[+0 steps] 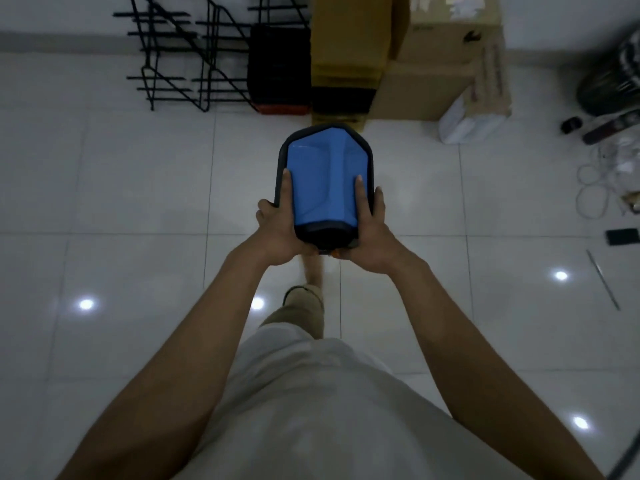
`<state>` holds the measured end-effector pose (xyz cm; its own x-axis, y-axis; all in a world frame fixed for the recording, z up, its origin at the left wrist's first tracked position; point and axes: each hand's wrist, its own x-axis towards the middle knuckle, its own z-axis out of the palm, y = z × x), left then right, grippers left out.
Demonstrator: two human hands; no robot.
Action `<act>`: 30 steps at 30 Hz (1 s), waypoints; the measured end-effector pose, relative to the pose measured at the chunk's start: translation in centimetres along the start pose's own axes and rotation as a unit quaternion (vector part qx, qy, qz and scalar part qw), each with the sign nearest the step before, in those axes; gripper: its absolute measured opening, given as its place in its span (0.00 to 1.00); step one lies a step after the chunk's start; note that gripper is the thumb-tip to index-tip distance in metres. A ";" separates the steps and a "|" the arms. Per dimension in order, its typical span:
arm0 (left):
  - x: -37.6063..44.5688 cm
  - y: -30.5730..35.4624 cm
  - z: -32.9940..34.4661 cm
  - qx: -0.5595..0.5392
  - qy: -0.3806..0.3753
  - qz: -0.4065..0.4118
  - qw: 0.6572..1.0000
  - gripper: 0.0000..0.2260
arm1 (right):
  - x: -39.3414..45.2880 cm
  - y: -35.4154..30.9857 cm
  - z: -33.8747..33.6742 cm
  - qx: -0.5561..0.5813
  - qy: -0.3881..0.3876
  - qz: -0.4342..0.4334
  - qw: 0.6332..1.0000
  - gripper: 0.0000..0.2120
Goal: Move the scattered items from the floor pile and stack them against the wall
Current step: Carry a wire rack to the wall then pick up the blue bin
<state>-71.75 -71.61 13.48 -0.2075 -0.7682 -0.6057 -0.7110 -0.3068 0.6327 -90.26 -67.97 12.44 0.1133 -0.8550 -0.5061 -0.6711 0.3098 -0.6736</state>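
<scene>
Carrying the blue case [323,183] chest-high toward the wall stack [346,53], you're gripping it with both hands, left hand [277,233] and right hand [370,233]; rigid, smooth shell, probably moderately heavy, so keep supporting underneath.

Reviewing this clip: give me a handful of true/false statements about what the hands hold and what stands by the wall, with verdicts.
1. Both hands grip the blue case, the left hand and right hand on opposite sides. True.
2. The blue case rests on the floor. False: it is held up in the air above the tiles.
3. Black wire racks stand near the wall, left of the black crate. True.
4. The cardboard boxes stand left of the wire racks. False: they stand on the right, beyond the crate.
5. A white cable lies on the floor at the right. True.
</scene>
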 end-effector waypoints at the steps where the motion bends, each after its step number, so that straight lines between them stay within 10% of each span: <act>1: 1.5 0.9 0.0 0.002 -0.001 0.002 1.000 0.63 | 1.3 0.4 -1.2 -0.003 0.001 -0.002 1.000 0.60; 14: 19.3 18.1 3.5 0.028 -0.042 0.010 0.999 0.61 | 13.6 8.5 -20.5 0.002 0.009 0.022 1.000 0.61; 30: 45.5 21.2 27.7 -0.044 -0.019 -0.038 0.998 0.62 | 32.9 38.8 -30.2 -0.068 -0.070 -0.021 0.995 0.62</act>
<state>-114.85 -97.51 -14.06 -0.1820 -0.7188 -0.6710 -0.6643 -0.4133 0.6228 -134.74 -96.61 -14.09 0.2381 -0.7962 -0.5562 -0.7554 0.2082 -0.6213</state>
